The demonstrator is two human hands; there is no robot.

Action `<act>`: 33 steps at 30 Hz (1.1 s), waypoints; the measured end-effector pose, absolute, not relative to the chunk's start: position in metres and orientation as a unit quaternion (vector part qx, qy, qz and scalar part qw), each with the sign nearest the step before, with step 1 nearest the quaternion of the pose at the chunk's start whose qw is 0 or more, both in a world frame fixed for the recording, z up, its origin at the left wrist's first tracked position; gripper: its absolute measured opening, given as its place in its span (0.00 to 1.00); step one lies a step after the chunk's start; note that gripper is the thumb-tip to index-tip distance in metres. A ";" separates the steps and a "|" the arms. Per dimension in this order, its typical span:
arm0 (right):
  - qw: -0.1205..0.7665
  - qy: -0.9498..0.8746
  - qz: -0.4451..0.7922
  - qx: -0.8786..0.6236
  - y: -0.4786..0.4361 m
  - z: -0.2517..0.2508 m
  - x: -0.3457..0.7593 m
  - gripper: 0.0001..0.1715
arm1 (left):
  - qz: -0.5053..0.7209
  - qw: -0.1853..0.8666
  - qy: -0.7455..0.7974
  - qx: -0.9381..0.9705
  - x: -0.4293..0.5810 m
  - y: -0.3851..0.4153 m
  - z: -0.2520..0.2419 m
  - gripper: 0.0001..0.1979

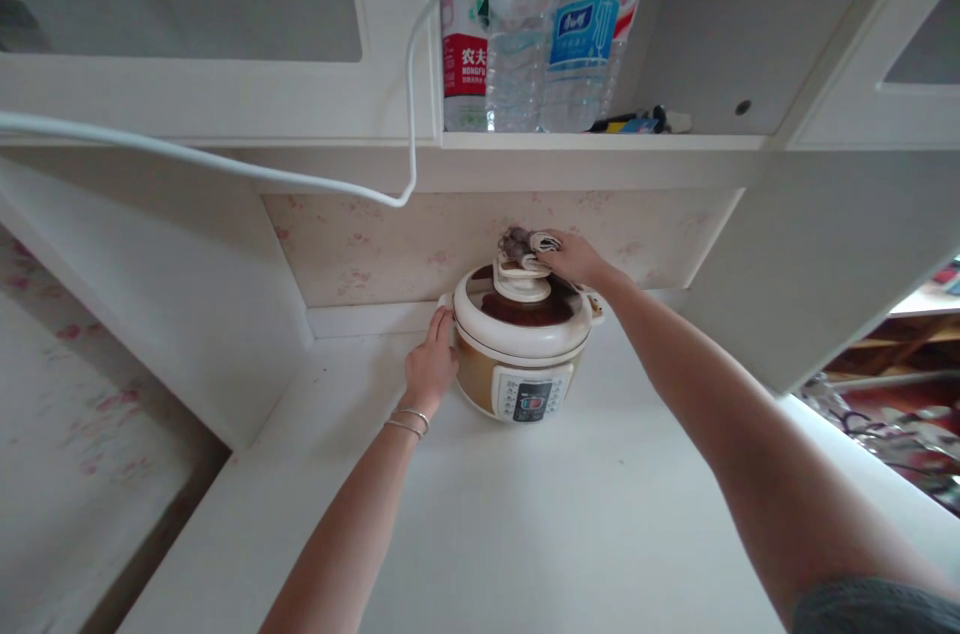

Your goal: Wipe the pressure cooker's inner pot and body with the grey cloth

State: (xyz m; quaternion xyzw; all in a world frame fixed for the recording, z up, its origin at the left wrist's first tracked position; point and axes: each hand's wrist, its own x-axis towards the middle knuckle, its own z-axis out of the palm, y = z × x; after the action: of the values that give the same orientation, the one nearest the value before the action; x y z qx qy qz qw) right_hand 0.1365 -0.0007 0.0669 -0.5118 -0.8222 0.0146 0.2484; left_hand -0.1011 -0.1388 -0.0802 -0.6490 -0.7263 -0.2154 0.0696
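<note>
A small electric cooker point(521, 354) with a white lid and a control panel on its front stands at the back of a white counter point(525, 514). My left hand point(431, 364) rests against the cooker's left side, fingers curled round its edge. My right hand point(571, 256) is above the lid knob, closed on a bunched cloth point(525, 244) that touches the top of the lid.
An open shelf point(600, 141) above holds several plastic water bottles point(555, 24) and small items. A white cable point(409, 114) hangs down in front of the cabinet. White cabinet walls stand on both sides. A floral surface lies at the lower left.
</note>
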 end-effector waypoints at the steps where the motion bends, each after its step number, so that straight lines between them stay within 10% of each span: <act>1: 0.257 -0.817 0.018 -0.515 -0.006 0.064 0.144 0.26 | -0.216 0.070 -0.726 -0.649 -0.101 -0.139 -0.080 0.33; 16: 0.259 -0.882 -0.102 -0.380 -0.165 0.006 0.121 0.31 | -0.367 0.021 -0.664 -0.651 -0.089 -0.159 -0.054 0.31; 24: 0.301 -0.907 0.129 -0.264 -0.118 0.019 0.104 0.34 | -0.346 0.153 -0.435 -0.817 -0.060 -0.178 -0.003 0.36; 33: 0.616 -0.688 0.078 -0.375 -0.117 -0.024 0.157 0.12 | -0.281 0.112 -0.492 -0.816 -0.081 -0.134 0.025 0.20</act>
State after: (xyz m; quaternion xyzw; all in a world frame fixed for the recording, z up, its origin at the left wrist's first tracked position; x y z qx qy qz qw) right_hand 0.1570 -0.1175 -0.0238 -0.3750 -0.6881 0.0785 0.6162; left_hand -0.0813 -0.1341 0.0250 -0.8160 -0.4923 -0.2815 0.1125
